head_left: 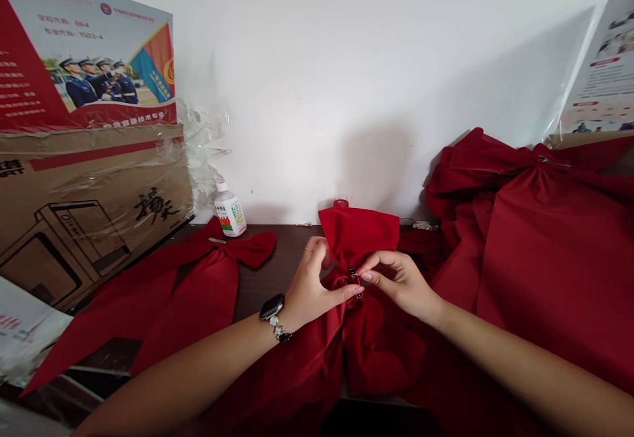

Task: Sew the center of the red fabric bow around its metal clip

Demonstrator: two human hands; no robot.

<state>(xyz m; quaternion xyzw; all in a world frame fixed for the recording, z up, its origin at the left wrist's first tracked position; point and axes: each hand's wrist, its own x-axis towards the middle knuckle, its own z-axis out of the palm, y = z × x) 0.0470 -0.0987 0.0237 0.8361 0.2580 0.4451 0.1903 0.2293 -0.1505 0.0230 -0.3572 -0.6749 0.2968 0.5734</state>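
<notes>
A red fabric bow (364,229) stands on end in front of me, pinched narrow at its middle. My left hand (312,285) grips it from the left, with the thumb laid across the gathered middle. In my right hand (401,285), thumb and index finger pinch a small metal clip (359,288) against that middle. The clip lies partly under my fingertips. Folds of red fabric hang below both hands. On my left wrist are a dark watch (272,306) and a flower bracelet.
Another red bow (208,278) with a clip lies left, beside a white bottle (230,209). More red bows (539,226) are piled at right. A cardboard box (94,206) stands at left. By the wall are a small red round item (341,203) with pins and a loose metal clip (304,224).
</notes>
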